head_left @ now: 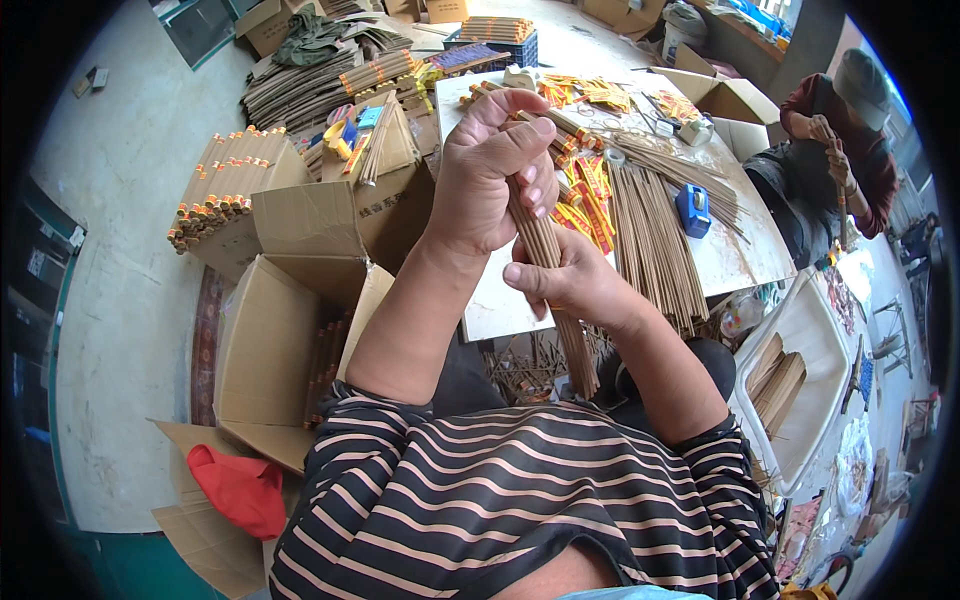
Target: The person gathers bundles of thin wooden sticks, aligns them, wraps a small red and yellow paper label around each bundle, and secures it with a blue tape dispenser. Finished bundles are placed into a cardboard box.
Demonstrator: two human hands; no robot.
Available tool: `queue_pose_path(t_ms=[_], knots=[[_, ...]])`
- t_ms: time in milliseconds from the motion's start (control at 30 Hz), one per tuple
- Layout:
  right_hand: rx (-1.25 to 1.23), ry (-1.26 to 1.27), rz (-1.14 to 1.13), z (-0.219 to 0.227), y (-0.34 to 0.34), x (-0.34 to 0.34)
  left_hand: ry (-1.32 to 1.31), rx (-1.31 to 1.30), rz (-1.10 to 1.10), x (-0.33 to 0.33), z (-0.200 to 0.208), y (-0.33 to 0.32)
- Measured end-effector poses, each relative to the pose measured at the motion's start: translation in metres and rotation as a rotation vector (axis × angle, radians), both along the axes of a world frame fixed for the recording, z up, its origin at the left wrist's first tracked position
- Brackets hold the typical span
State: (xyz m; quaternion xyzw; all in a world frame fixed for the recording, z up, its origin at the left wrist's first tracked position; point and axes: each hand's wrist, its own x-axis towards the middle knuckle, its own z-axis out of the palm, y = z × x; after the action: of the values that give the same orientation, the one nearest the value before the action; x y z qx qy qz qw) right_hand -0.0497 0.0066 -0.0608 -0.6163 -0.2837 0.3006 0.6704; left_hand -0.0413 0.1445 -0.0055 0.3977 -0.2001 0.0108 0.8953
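Observation:
A bundle of thin brown incense sticks (542, 243) slants between my two hands, its lower end near my lap. My left hand (492, 170) is closed around the upper part, fingers curled over the top end. Lower down, my right hand (575, 275) grips the bundle with the thumb across it. Just past my hands, on the white table (488, 300), lie many loose incense sticks (655, 240). Red and yellow paper labels (592, 205) are scattered beside them. A small blue device (693, 210) rests on the sticks' right side.
An open cardboard box (262, 350) with wrapped bundles inside stands at my left, a red cloth (238, 492) below it. Stacked wrapped bundles (235, 170) stand farther left. At right is a white tub (805, 400) holding sticks. A co-worker (850, 140) sits beyond the table.

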Motion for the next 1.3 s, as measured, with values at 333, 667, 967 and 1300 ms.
queue_pose_path(t_ms=[333,667,967,1300], knots=[[-0.18,-0.107,-0.123,-0.006,0.0,-0.007,0.021,0.027,0.116,-0.002,-0.013,-0.002],[-0.242,-0.124,-0.173,0.01,0.006,-0.012,-0.045,0.013,-0.035,-0.002,-0.011,0.002],[-0.044,-0.535,-0.446,-0.015,0.012,-0.006,-0.119,0.294,0.428,-0.021,-0.039,-0.019],[-0.053,-0.983,-0.658,0.003,0.018,0.001,-0.363,0.524,0.66,-0.03,0.006,-0.036]])
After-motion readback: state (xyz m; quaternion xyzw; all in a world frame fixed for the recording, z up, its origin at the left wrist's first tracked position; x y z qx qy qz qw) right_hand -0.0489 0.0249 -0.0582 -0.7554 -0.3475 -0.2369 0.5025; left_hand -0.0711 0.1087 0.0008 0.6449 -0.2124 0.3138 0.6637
